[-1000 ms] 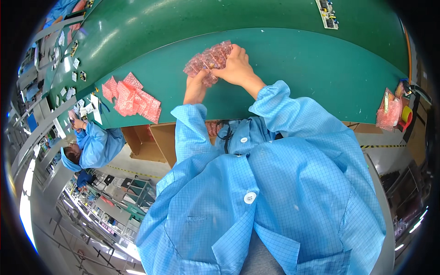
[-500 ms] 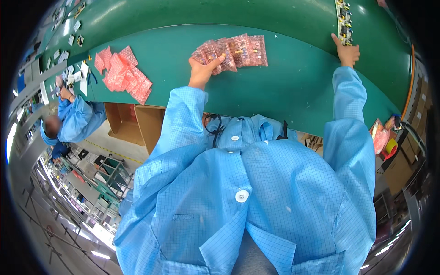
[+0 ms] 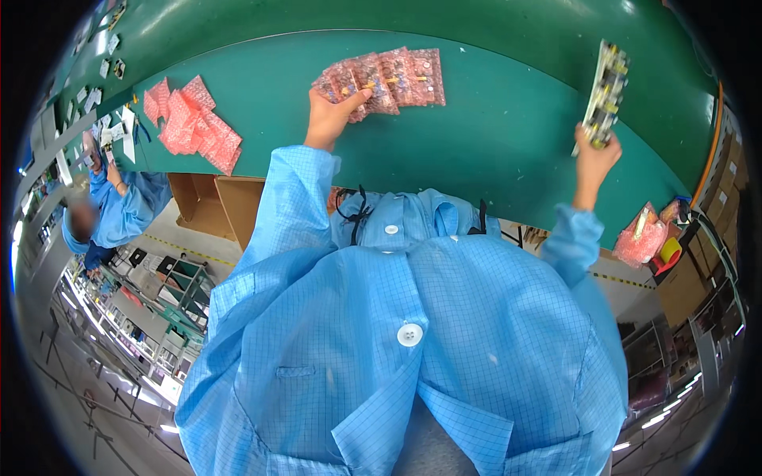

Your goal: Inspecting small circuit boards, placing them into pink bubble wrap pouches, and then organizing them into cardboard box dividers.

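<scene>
Head view: right hand (image 3: pixel 594 155) apparently gripping circuit board (image 3: pixel 605 94)

A row of pink bubble bags (image 3: pixel 385 78), each with a part inside, lies at upper centre on green. A loose pile of empty pink bags (image 3: pixel 193 125) sits upper left. One filled pink bag (image 3: pixel 643 238) lies at right edge.
</scene>
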Demonstrator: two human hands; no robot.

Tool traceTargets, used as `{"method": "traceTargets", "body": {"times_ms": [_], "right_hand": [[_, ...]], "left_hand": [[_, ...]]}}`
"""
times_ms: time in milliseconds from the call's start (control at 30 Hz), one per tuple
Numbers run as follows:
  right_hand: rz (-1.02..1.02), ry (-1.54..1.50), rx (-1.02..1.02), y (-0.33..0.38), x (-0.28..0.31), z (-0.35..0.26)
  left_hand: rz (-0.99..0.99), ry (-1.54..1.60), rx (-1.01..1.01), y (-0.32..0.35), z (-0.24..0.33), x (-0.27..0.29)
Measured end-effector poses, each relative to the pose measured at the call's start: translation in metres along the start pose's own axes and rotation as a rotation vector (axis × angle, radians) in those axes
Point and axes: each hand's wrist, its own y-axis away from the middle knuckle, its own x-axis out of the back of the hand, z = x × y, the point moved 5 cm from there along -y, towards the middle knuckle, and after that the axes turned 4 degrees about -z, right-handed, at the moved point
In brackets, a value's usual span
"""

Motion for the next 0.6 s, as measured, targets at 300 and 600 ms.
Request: {"method": "traceTargets", "body": {"times_ms": [300,600], "right_hand": [[0.03,0.47,-0.17,0.107,0.01,-0.026],[-0.751,-0.641,-0.05,0.096,-0.139,-0.244]], "left_hand": [[-0.008,0.008,-0.08,-0.001,0.0,-0.004],[-0.117,-0.043,0.123,0.001,-0.001,-0.011]]}}
